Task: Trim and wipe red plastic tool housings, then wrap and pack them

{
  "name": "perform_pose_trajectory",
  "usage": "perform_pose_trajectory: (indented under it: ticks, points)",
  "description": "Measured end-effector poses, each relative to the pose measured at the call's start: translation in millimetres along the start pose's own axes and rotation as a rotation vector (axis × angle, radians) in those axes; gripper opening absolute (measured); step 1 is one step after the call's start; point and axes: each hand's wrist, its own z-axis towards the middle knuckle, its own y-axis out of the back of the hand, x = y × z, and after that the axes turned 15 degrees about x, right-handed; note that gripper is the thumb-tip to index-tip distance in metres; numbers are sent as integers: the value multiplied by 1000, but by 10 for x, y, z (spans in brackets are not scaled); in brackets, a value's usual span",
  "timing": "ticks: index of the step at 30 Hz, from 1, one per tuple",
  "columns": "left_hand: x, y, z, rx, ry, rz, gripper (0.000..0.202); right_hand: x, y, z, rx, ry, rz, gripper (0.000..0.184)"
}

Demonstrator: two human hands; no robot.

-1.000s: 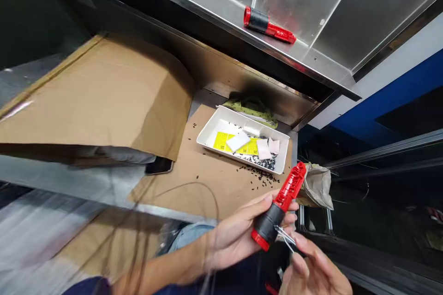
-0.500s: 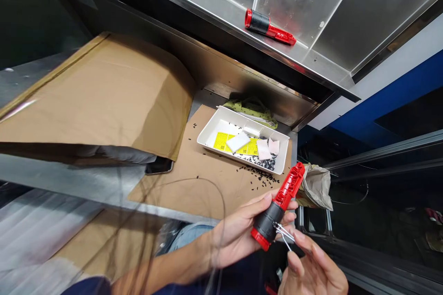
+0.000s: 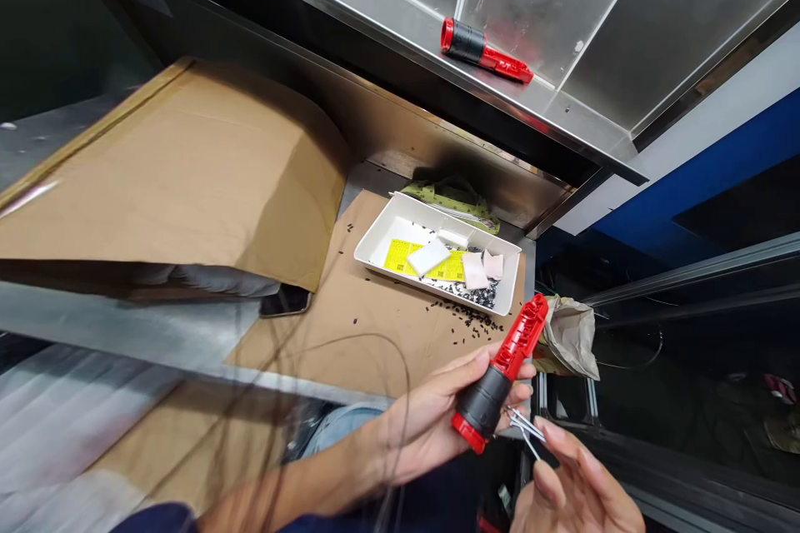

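Note:
My left hand is wrapped round a red and black plastic housing, its fingers behind the black sleeve. The long, ribbed red end of the housing points up and right, and its red ring faces down and left. At the lower right, my right hand pinches a pair of metal tweezers between thumb and fingers. Their tips are just right of the black sleeve, close to my left fingertips. Whether anything sits between the tips is too small to tell.
A white tray holds small black pieces, yellow labels and pale pads. More black pieces are scattered over the cardboard sheet. A similar red and black housing lies on the metal shelf. A large cardboard box stands left; a paper bag is right.
My right hand and the tweezers have shifted a little right, away from the black sleeve. My left hand holds the housing in nearly the same place.

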Motion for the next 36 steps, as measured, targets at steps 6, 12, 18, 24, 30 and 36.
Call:
perform_pose_trajectory:
  ticks: [6, 12, 18, 24, 30, 36]
  points:
    - [-73, 70, 32, -98, 22, -81, 31, -201, -125, 324, -345, 45, -100, 33]
    - [-265, 471, -211, -417, -135, 72, 29, -1157, -358, 399, 474, -421, -566, 27]
    - [-429, 820, -572, -607, -230, 428, 39, -1434, -908, 543, 846, -363, -763, 23]
    - [-582, 1112, -640, -714, -354, 353, 52, -1651, -1272, 1561, 767, -417, -886, 37]
    - [-657, 900, -502, -601, -302, 27, 22, -1899, -1608, 1950, 802, -455, -892, 53]
    - [-672, 737, -264, -376, -107, -237, 28, -1417, -973, 1888, 763, -256, -653, 55]
